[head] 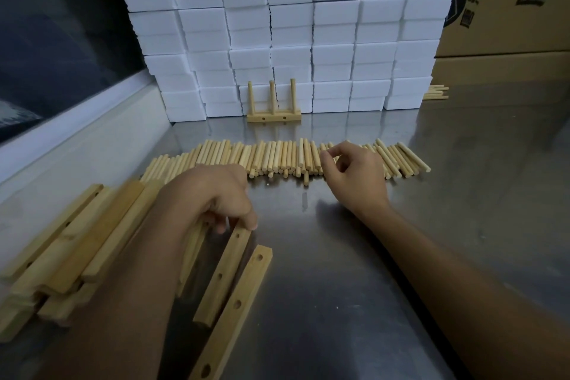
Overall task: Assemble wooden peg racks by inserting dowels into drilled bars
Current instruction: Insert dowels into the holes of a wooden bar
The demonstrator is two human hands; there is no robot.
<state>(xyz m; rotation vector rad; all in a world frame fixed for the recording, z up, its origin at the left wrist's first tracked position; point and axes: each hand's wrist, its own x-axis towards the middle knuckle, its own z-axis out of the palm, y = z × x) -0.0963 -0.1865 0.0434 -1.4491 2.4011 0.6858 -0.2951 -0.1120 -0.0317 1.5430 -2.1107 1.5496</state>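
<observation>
**Drilled bars under the left fingers, dowels at the right fingertips**

Bars [71, 244] lie in a loose stack on the steel tabletop [354, 271], left of the left hand [212, 194]. That hand is curled palm-down, and its fingers [251, 222] press on the far end of one drilled bar [223, 274], which lies flat and runs from the fingertips back toward the person. Another bar is partly hidden under the same hand; whether the fingers actually grip it cannot be told. Just right of the pressed bar, lying alongside it and close to it, is a longer bar [237, 311] with holes facing up, untouched by either hand.

Beyond both hands a row of dowels [262, 157] lies side by side across the tabletop. Farther back, past the row and between the two hands, stands a rack [274, 108] with three upright pegs, against a wall of white foam blocks [293, 25].

The right hand [354, 176] sits over the right part of the dowel row, its fingers [328, 157] bent, thumb and forefinger drawn close together at the dowels. Whether they pinch one cannot be told.

Right of that hand, cardboard boxes [509, 9] stand at the back, with a few more dowels [436, 92] at their foot.
</observation>
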